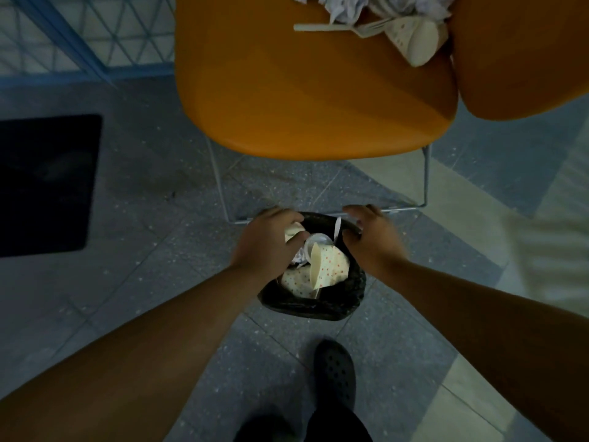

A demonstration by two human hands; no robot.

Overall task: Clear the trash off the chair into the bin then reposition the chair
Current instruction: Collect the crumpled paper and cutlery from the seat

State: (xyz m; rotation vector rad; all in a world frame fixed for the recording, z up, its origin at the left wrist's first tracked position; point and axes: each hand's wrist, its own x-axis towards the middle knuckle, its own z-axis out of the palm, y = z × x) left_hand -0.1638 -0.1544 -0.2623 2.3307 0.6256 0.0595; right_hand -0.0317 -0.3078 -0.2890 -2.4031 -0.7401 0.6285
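Above the bin (314, 306) on the floor, the left hand (266, 242) pinches a cup (293, 232); the right hand (371, 239) is released. Trash (382, 17) remains at the chair's (302, 90) far edge; the full bin may overflow.

Over the bin (314, 306), the left hand (269, 242) grips a crumpled cup (294, 231) while the right hand (371, 237) hangs with fingers spread. Dotted cups (328, 264) lie inside the bin. Beyond the bin, the orange chair (302, 90) carries tissues (344, 6), a fork (338, 27) and another cup (414, 39).
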